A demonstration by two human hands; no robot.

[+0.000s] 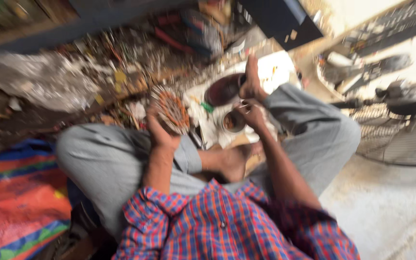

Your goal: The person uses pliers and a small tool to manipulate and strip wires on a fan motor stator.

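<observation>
- Gripping a round motor stator (171, 111) wound with copper wire, the left hand (160, 132) closes on its lower edge and holds it upright above the left knee.
- The right hand (251, 114) reaches to the rim of a small round tin (233, 121); the blur hides whether its fingers pinch anything.
- A dark bowl (223, 89) lies just beyond the tin.
- A fan grille (396, 137) stands well right.

A round motor winding (170, 111) of coppery wire in a dull metal core is seen. A small metal tin (233, 121) looks faintly glossy. Soft checked cloth forms the shirt (227, 224), and the concrete floor (391, 212) appears rough and matt.
</observation>
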